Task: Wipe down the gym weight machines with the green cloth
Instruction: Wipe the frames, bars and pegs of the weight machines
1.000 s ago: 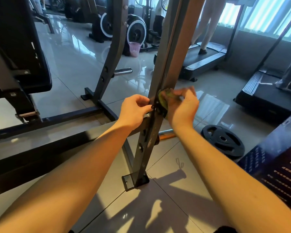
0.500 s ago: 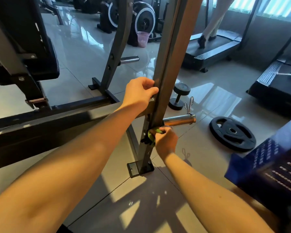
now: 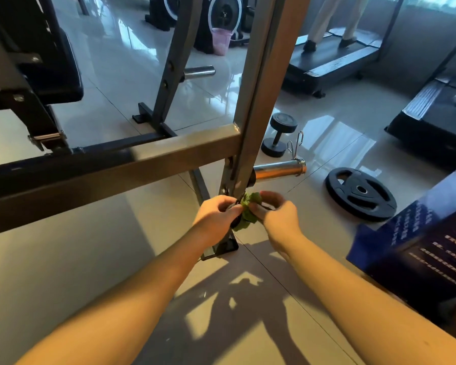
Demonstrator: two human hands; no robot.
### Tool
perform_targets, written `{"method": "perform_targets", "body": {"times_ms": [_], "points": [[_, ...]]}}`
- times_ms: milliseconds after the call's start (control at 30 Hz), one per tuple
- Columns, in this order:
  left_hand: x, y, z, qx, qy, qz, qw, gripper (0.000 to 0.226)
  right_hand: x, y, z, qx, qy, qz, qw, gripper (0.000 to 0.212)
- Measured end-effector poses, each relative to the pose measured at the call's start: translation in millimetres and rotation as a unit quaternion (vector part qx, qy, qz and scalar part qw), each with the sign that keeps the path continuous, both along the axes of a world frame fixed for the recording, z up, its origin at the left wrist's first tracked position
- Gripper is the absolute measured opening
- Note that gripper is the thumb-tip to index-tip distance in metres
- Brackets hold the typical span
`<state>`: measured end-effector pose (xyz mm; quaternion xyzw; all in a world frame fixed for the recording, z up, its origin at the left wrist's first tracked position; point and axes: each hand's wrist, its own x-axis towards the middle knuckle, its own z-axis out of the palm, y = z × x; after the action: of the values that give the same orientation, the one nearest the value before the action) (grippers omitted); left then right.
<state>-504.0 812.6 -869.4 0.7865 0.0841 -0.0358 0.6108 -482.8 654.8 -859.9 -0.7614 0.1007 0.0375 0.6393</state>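
Hazard lies chiefly in the crowding low on the rack upright (image 3: 253, 114). The green cloth (image 3: 249, 212) is bunched against it just above the foot, pinched by the right hand (image 3: 278, 219). The left hand (image 3: 215, 213) curls in from the other side; whether it grips cloth or frame cannot be told. Bunched fabric may snag there, and rising knuckles could strike the chrome plate peg (image 3: 278, 170) directly above. Half a second earlier the left hand held the upright at the crossbar (image 3: 116, 167) joint; it has since dropped to meet the right, which remains low
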Motion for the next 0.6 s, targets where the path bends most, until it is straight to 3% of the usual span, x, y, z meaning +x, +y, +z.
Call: {"method": "perform_targets", "body": {"times_ms": [67, 167, 267, 333, 433, 500, 600], "points": [[3, 1, -11, -0.004, -0.008, 0.031, 0.999, 0.005, -4, 4, -12, 0.055, 0.048, -0.029, 0.997, 0.019], [6, 5, -26, 0.020, -0.005, 0.030, 0.999, 0.006, -7, 11, -16, 0.177, 0.153, -0.038, 0.971, 0.027], [7, 8, -31, 0.030, -0.022, -0.005, 0.999, 0.008, -3, 18, -14, 0.143, 0.148, -0.046, 0.978, 0.009], [8, 12, -28, 0.012, -0.035, -0.016, 0.999, 0.010, 4, 22, -9, 0.092, 0.100, -0.070, 0.988, 0.014], [24, 19, -29, -0.023, -0.023, 0.035, 0.999, 0.020, 16, 26, 7, 0.040, -0.070, -0.117, 0.990, 0.021], [43, 23, -34, -0.030, -0.005, 0.102, 0.994, 0.019, 25, 34, 15, 0.002, -0.197, -0.133, 0.971, 0.028], [67, 24, -46, -0.018, -0.003, 0.135, 0.991, 0.009, 38, 52, 1, -0.112, -0.314, -0.126, 0.934, 0.023]]}}
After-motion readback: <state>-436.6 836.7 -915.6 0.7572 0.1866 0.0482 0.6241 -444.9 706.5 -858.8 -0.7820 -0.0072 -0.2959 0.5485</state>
